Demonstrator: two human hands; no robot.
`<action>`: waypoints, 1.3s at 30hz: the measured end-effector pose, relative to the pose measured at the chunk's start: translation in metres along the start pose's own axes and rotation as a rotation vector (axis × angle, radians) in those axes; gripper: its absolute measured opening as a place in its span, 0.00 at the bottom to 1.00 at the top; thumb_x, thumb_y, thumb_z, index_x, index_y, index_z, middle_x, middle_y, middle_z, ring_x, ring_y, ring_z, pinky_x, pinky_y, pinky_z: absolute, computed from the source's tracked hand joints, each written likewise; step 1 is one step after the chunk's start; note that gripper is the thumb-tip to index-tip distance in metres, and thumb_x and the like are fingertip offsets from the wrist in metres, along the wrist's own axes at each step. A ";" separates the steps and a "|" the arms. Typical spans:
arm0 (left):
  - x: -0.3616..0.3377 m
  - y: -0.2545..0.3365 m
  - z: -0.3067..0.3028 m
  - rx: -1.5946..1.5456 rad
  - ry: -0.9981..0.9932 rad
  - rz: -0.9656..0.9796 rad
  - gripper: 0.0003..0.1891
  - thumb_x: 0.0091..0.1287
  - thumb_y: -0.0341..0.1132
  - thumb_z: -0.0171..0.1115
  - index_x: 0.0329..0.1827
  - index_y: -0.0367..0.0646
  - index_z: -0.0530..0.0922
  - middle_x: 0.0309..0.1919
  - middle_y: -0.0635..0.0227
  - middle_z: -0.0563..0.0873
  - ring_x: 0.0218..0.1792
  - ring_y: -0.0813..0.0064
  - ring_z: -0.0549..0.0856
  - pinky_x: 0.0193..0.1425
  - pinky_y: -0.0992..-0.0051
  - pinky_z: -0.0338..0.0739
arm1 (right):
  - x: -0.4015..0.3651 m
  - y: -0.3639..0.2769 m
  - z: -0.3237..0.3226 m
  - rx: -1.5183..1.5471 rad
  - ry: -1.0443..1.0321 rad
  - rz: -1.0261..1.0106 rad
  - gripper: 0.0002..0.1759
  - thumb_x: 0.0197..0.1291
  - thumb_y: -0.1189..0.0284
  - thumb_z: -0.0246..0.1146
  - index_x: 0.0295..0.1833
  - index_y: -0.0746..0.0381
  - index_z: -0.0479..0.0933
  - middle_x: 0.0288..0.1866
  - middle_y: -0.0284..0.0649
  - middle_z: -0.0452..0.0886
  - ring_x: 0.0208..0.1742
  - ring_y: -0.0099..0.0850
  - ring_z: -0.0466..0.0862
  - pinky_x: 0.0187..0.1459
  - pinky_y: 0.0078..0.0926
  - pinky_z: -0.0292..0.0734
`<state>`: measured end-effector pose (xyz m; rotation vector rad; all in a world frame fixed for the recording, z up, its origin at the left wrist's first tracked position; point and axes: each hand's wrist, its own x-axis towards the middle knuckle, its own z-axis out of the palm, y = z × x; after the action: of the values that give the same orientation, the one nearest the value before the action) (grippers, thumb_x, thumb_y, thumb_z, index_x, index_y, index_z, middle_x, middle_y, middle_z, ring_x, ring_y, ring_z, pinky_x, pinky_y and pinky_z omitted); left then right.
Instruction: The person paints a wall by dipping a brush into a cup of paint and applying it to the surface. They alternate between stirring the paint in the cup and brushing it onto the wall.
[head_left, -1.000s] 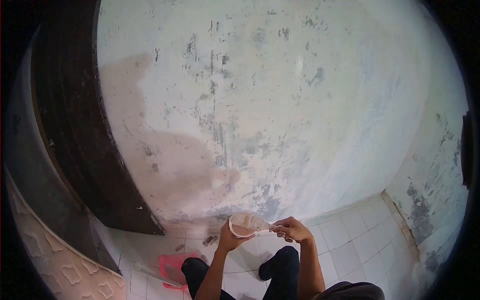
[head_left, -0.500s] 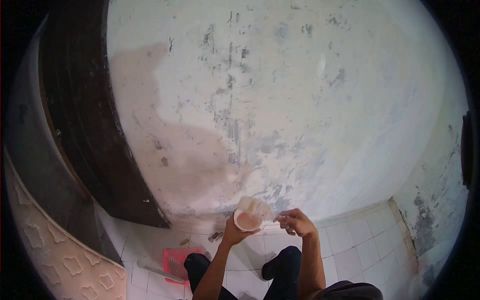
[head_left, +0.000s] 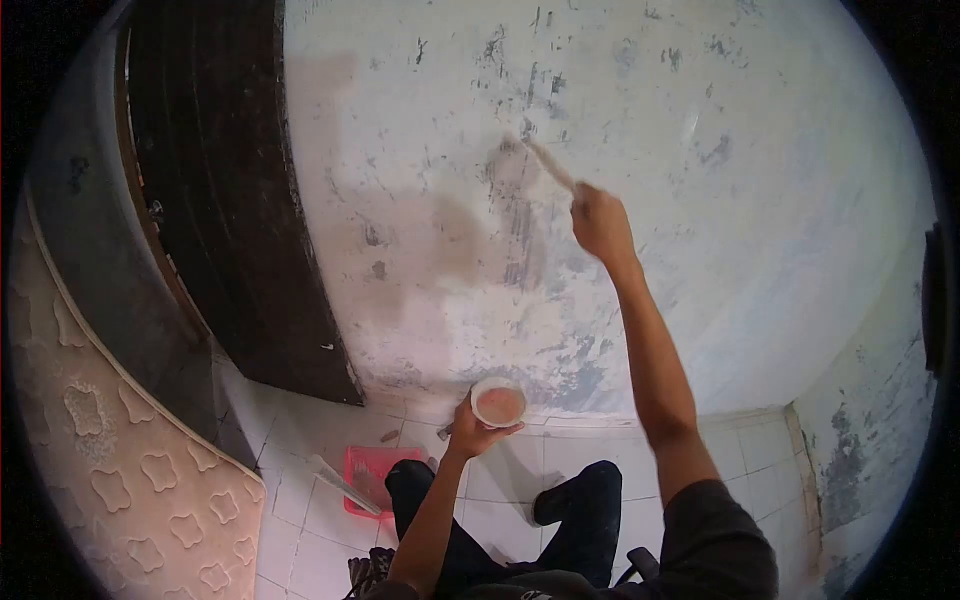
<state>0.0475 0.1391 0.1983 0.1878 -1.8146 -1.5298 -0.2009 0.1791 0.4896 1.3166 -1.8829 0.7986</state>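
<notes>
My right hand (head_left: pixel 602 220) is raised in front of the wall (head_left: pixel 740 250), closed around the handle of a pale paintbrush (head_left: pixel 552 165). The brush is seen almost edge-on and slightly blurred. Its tip is at or very near a grey, scuffed patch; contact is hard to judge. Low down by the wall's foot, my left hand (head_left: pixel 468 432) grips a round white tub (head_left: pixel 498 402) from its left and underside. Something pinkish lies in the tub, whose opening faces up toward me.
A dark door (head_left: pixel 220 200) stands on the left, beside a patterned beige mattress-like panel (head_left: pixel 150 470). Near my knee on the tiled floor (head_left: pixel 500 510), a pink tray (head_left: pixel 375 465) has a pale long-handled tool (head_left: pixel 345 487) across it. Another wall (head_left: pixel 850 450) meets at right.
My right hand has swung up from beside the tub, carrying the brush from over the tub to the wall. The left hand still holds the tub low; the view has shifted slightly.
</notes>
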 end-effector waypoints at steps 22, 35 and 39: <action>-0.044 0.019 -0.023 0.011 -0.003 0.030 0.37 0.43 0.33 0.84 0.56 0.36 0.74 0.49 0.60 0.84 0.51 0.68 0.84 0.56 0.68 0.79 | -0.022 -0.060 0.085 -0.438 -0.555 0.065 0.09 0.58 0.74 0.58 0.37 0.59 0.86 0.40 0.45 0.87 0.46 0.40 0.87 0.40 0.35 0.84; -0.045 0.015 -0.016 0.024 -0.031 -0.012 0.39 0.42 0.32 0.84 0.58 0.38 0.72 0.51 0.62 0.83 0.52 0.69 0.83 0.56 0.69 0.79 | 0.109 -0.051 0.007 -0.455 -0.334 0.134 0.14 0.61 0.72 0.54 0.46 0.59 0.84 0.47 0.48 0.85 0.48 0.45 0.86 0.45 0.41 0.82; -0.051 0.004 -0.018 0.054 0.002 0.025 0.38 0.42 0.32 0.84 0.58 0.38 0.72 0.50 0.62 0.84 0.51 0.69 0.84 0.56 0.69 0.79 | 0.166 -0.064 -0.034 -0.503 -0.199 0.115 0.14 0.60 0.73 0.55 0.47 0.59 0.84 0.46 0.46 0.86 0.48 0.45 0.86 0.45 0.40 0.82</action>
<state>0.0959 0.1539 0.1798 0.1917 -1.8514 -1.4631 -0.1743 0.1004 0.6505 1.0036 -2.1480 0.2200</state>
